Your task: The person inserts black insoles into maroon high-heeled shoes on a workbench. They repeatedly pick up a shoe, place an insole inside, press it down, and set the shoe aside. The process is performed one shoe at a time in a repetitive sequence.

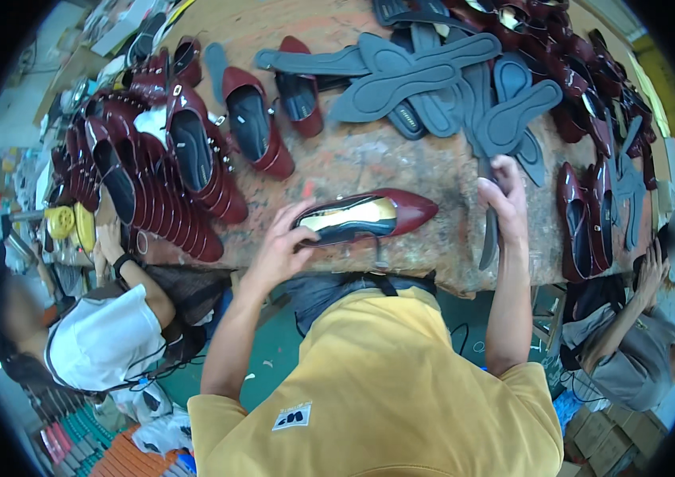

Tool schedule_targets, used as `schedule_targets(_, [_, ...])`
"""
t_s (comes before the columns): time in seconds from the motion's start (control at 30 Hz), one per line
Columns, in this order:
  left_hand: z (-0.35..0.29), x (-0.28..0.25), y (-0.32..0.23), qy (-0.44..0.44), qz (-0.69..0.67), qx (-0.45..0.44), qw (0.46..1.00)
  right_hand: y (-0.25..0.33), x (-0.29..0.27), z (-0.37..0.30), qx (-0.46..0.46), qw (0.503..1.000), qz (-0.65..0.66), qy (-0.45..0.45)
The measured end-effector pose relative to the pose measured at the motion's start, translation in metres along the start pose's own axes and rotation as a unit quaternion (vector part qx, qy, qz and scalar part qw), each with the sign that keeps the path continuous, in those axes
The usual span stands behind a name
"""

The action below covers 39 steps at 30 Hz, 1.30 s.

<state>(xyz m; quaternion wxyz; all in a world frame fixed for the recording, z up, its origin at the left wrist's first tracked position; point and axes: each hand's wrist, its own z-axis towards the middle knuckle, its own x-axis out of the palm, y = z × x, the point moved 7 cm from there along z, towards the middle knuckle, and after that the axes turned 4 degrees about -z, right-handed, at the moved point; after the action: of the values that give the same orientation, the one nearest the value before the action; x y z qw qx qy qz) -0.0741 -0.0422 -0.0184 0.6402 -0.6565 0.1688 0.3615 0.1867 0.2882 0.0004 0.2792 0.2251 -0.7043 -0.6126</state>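
Note:
A dark red pointed flat shoe lies on its side near the table's front edge, toe to the right, with shiny gold showing in its opening. My left hand is closed on its heel end, fingers over the rim. To the right of the shoe, my right hand pinches a dark grey insole, seen nearly edge-on and apart from the shoe. Beyond both hands is a loose pile of grey insoles. Single red shoes stand left of that pile.
Nested rows of red shoes fill the table's left side. More red shoes are heaped at the far right, with a pair nearer. The worn tabletop is stained. One co-worker sits at left, another at right.

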Motion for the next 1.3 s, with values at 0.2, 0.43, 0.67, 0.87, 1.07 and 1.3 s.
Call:
schedule_targets(0.2, [0.017, 0.050, -0.091, 0.056, 0.187, 0.055, 0.979, 0.013, 0.069, 0.017, 0.017, 0.963, -0.242, 0.115])
schedule_targets(0.43, [-0.030, 0.010, -0.074, -0.152, 0.114, 0.060, 0.980, 0.017, 0.164, -0.019, -0.213, 0.779, -0.502, 0.310])
schedule_targets(0.67, [-0.004, -0.023, -0.038, -0.174, -0.034, -0.175, 0.969, -0.023, 0.228, -0.016, -0.244, 0.752, -0.504, 0.348])
schedule_targets(0.87, [-0.004, -0.023, -0.035, -0.139, -0.019, -0.164, 0.976, -0.029, 0.235, -0.020, -0.257, 0.718, -0.547, 0.346])
schedule_targets(1.07, [0.012, -0.011, -0.060, 0.039, 0.238, 0.024, 0.970, -0.036, 0.241, -0.022, -0.247, 0.657, -0.610, 0.368])
schedule_targets(1.3, [0.005, 0.003, -0.035, 0.120, 0.270, 0.007, 0.955, -0.004, 0.189, -0.019, -0.192, 0.632, -0.717, 0.222])
